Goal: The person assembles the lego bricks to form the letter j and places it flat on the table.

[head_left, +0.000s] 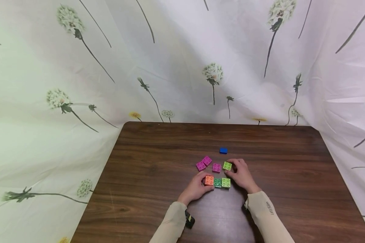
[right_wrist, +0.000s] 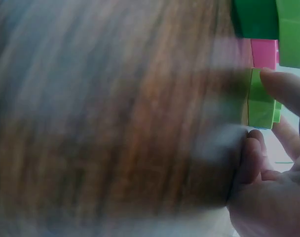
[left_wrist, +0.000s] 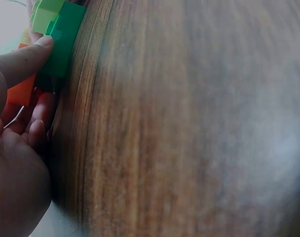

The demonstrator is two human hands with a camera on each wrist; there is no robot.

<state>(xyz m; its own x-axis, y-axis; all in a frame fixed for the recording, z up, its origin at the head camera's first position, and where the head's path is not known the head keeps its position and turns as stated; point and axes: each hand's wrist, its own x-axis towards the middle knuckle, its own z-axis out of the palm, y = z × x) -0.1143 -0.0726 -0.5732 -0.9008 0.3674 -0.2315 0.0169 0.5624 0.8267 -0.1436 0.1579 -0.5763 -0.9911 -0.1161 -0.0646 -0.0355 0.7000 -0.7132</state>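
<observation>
My left hand (head_left: 196, 187) grips a small joined build at its left end, thumb on the near side. The build has a dark green brick (left_wrist: 63, 42) at the bottom, with an orange brick (head_left: 209, 180) and a lime green brick (head_left: 226, 183) on its two ends. Dark green studs show between them. Just behind the build, my right hand (head_left: 241, 173) pinches another lime green brick (right_wrist: 261, 98) between thumb and fingers, low at the tabletop. Whether that brick touches the table is hard to tell.
A magenta brick (head_left: 216, 167) lies left of the pinched brick, and two more magenta bricks (head_left: 201, 165) lie close together farther left. A blue brick (head_left: 223, 151) is farther back. The brown wooden table (head_left: 152, 189) meets a flower-printed cloth (head_left: 182, 67) behind.
</observation>
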